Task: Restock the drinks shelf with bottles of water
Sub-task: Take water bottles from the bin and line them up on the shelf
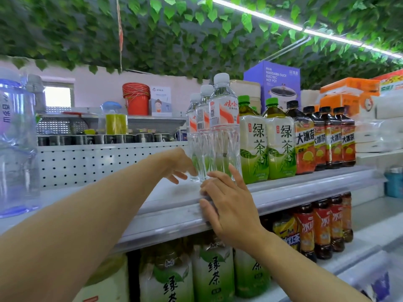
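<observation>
While three water bottles [214, 127] stand in a file on the top shelf [294, 182], running from front to back just left of the green tea bottles [267, 138], both hands are low at their bases and neither holds anything. The left hand [177, 165] reaches in from the left with its fingers loosely spread beside the foot of the row, perhaps brushing the rear bottles; the blur there leaves contact uncertain. The right hand [226, 205] lies over the shelf's front lip with straight fingers, its fingertips up against the base of the front bottle. So each grip is slack and open. Full, clear and thin-walled, these bottles should feel fairly heavy for their width, smooth and a little slippery, and the ribbed lower body would likely give under a hard squeeze. They are tall and narrow, so a push high up could tip them; taking hold around the labelled middle, or nudging low at the base, seems safest. To the right the tea bottles sit tight against the row, leaving no slack that side. To the left the shelf is bare as far as the large blue water jug [15, 149], giving open room for more bottles. The raised front lip should stop a bottle sliding off.
</observation>
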A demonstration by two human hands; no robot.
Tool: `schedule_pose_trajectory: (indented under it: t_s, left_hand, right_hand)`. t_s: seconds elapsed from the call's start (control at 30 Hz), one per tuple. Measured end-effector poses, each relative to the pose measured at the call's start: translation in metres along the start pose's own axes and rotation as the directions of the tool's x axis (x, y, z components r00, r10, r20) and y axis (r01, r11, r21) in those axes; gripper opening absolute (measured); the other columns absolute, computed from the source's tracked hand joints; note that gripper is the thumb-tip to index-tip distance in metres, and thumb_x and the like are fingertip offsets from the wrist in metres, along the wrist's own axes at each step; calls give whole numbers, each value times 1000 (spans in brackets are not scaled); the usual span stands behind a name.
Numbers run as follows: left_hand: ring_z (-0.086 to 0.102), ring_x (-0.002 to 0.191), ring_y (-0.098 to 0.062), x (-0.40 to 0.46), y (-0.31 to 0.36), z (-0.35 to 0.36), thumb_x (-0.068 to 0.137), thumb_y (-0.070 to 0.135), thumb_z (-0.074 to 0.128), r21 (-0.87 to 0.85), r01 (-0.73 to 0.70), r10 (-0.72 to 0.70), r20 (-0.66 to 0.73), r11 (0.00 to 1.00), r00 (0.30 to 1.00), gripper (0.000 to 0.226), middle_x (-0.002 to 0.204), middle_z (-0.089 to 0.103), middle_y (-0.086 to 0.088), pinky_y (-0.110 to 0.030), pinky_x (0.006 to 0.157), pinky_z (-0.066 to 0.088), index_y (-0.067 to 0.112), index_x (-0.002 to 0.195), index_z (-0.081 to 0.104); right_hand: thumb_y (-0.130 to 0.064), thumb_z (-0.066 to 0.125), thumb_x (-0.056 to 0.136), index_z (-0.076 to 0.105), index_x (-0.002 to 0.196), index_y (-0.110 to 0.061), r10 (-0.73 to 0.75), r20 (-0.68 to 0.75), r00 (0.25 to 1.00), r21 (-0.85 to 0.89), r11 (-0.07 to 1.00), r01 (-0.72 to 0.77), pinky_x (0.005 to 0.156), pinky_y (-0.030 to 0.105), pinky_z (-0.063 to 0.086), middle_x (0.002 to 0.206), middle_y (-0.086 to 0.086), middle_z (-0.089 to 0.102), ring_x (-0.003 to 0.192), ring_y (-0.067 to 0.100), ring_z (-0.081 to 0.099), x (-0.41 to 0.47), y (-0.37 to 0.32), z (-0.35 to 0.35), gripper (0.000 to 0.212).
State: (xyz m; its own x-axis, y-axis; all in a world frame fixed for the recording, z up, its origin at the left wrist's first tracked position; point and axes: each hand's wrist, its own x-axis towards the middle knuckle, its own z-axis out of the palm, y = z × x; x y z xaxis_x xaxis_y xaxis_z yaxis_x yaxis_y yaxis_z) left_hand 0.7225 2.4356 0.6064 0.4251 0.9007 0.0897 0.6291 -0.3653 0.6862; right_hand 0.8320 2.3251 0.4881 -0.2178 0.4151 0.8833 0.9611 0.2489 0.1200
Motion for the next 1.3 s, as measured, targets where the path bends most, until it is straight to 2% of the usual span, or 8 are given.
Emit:
schedule_pose_trajectory:
  t_s: [0.17, 0.27, 0.43, 0.6, 0.8, 0.97, 1.23, 1.3]
  left_hand:
    - [51, 121, -32, 1, 2, 3, 89, 3, 59, 25, 16, -16, -4, 1000, 1000, 50, 143, 42, -16, -46, 95, 45, 1, 135, 39]
    - [52, 121, -35, 0, 6, 0, 89, 2, 60, 13, 14, -14, 26, 1000, 1000, 60, 147, 36, -17, -47, 95, 45, 4, 141, 31]
    - [58, 111, -29, -6, 9, 2, 84, 0, 65, 29, 4, -5, 36, 1000, 999, 39, 134, 52, -14, -46, 88, 47, 0, 119, 50]
    - [58, 112, -24, -20, 10, 9, 88, 10, 63, -18, -17, 19, 96, 1000, 995, 22, 127, 58, -10, -38, 87, 47, 7, 108, 53]
    - [65, 99, -24, -15, 10, 18, 87, 14, 66, -63, -52, 53, 19, 997, 998, 40, 116, 63, -12, -35, 78, 50, 3, 121, 50]
    - [65, 100, -23, -15, 11, 21, 88, 9, 63, -54, -78, 78, 3, 995, 997, 41, 115, 64, -12, -34, 81, 50, 1, 126, 49]
    - [63, 101, -22, -20, 12, 15, 89, 9, 62, -12, -58, 59, 40, 998, 997, 22, 116, 63, -10, -34, 83, 50, 3, 110, 56]
    - [62, 103, -23, -18, 11, 7, 88, 4, 62, 3, -32, 32, 25, 999, 999, 26, 120, 62, -11, -34, 81, 51, 0, 113, 55]
  right_hand:
    - [-35, 38, 91, 57, 86, -18, 4, 1, 1000, -2, 1000, -4, 117, 37, 11, 91, -7, 60, 117, 16, 48, 0, 1, 0, 25]
    - [-36, 37, 92, 57, 86, -19, 4, -3, 1000, -7, 1000, -4, 116, 38, 13, 91, -7, 60, 117, 15, 48, 0, 2, 2, 26]
    - [-35, 39, 91, 57, 86, -18, -9, -17, 1000, -7, 1000, 9, 116, 39, 15, 92, -7, 60, 116, 16, 49, -1, 2, 3, 25]
    - [-33, 38, 91, 57, 86, -17, -19, -29, 999, -9, 1000, 18, 116, 39, 14, 90, -6, 60, 115, 16, 49, 0, 2, 2, 26]
    - [-35, 37, 91, 56, 85, -19, -13, -12, 1000, -27, 1000, 13, 117, 38, 13, 90, -7, 59, 115, 15, 49, 0, 1, 2, 26]
    - [-34, 37, 91, 56, 85, -19, -8, -6, 1000, -21, 1000, 8, 117, 40, 13, 91, -7, 59, 117, 15, 48, 0, 0, 1, 25]
    - [-34, 37, 91, 58, 86, -17, -10, -21, 1000, -19, 1000, 10, 116, 39, 14, 92, -6, 61, 116, 16, 49, 0, 0, 1, 27]
    - [-34, 37, 91, 58, 87, -17, -12, -23, 1000, -16, 1000, 12, 116, 39, 14, 92, -6, 61, 115, 17, 49, 0, 1, 2, 28]
